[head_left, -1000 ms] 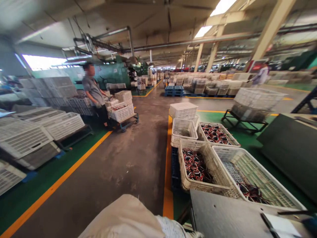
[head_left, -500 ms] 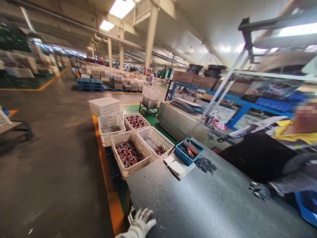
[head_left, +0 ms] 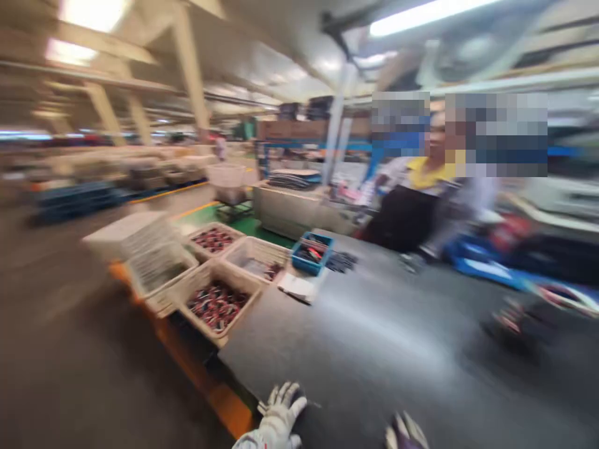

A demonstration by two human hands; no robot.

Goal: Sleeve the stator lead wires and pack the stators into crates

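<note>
My left hand [head_left: 282,413], in a whitish work glove, rests on the dark table [head_left: 355,349] near its left edge, fingers spread and holding nothing. At the bottom of the view my right hand [head_left: 406,433] shows only in part, also gloved. Its fingers are stretched out over the tabletop, with nothing visible in them. Farther up the table lie a notepad with a pen [head_left: 299,285], a blue bin [head_left: 312,252] of tools and a pile of small black pieces [head_left: 341,262].
Beyond the table's left corner stand crates [head_left: 218,302] of red and black wired parts. A co-worker [head_left: 421,206] is across the table by a blue tray [head_left: 482,265]. A blurred dark part with wires [head_left: 515,324] sits at the right. An orange floor line [head_left: 219,399] runs alongside.
The view has swung to the right, blurring much of the scene. My right hand has come into view at the bottom. My left hand stays spread on the table near its edge.
</note>
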